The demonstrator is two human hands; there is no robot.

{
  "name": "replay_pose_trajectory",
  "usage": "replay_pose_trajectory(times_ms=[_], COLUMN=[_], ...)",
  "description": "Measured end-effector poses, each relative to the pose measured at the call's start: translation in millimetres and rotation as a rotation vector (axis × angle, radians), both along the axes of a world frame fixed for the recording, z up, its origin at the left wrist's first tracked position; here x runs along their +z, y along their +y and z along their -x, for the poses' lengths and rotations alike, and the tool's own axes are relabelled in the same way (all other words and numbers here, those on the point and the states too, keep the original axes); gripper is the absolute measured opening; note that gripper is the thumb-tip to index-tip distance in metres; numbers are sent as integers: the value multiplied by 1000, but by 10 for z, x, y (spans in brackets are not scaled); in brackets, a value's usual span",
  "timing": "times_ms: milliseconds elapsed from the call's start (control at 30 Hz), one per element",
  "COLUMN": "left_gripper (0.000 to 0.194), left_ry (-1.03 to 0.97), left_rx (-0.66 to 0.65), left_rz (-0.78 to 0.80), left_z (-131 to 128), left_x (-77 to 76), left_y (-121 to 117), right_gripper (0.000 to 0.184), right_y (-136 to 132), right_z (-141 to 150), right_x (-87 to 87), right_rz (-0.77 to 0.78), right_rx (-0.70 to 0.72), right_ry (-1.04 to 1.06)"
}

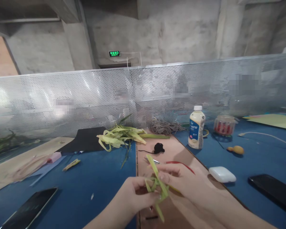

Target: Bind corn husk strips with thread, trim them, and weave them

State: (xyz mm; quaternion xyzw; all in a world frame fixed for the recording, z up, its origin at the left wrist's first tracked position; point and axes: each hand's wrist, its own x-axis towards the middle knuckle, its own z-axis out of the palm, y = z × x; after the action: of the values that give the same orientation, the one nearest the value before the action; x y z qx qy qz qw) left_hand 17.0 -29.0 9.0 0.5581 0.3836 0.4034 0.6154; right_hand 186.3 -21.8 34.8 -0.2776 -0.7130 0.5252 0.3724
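Note:
My left hand [133,194] and my right hand [178,179] meet low in the middle, over a brown board [171,149]. Both pinch the same bundle of green leaf strips [157,184], which are folded and crossed between my fingertips. One strip sticks up toward the back, another hangs down below my left thumb. A pair of red-handled scissors [178,163] lies on the board just behind my right hand.
A pile of loose green leaves [120,136] lies behind. A small black object [158,148], tangled twine [165,128], a drink bottle [196,128], a red-filled jar [224,125], a white case [222,174] and two dark phones [30,208] [273,190] sit on the blue table. A perforated metal screen [143,92] closes the back.

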Motion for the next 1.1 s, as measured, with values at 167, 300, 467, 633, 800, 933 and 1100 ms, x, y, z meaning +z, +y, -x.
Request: replay_pose_trajectory(times_ms=[167,300,467,633,800,933,1100], left_gripper=[20,15,16,16,19,22,26], left_ry=[22,83,99,52,11,20,0], left_rx=[22,-3,-19,-34,-41,-60,-71], left_rz=[3,19,18,17,31,22,-3], left_z=[-13,-19,-24,-29,-32,-26,-32], left_x=[26,35,37,42,-10,-69,-85], left_y=[-23,-25,-22,-32,-16,17,12], right_gripper=[25,26,38,46,56,70,69], right_y=[0,-57,-25,28,-60,-103,-110], right_z=[6,20,19,14,29,53,24], right_x=[-47,-28,-46,-82,-106,-183,-328], right_rz=[173,312,319,48,-108,-174,-182], right_rx=[-19,-1,-62,-319,-448,-508,-474], right_ry=[170,260,235,41,2,-6,-51])
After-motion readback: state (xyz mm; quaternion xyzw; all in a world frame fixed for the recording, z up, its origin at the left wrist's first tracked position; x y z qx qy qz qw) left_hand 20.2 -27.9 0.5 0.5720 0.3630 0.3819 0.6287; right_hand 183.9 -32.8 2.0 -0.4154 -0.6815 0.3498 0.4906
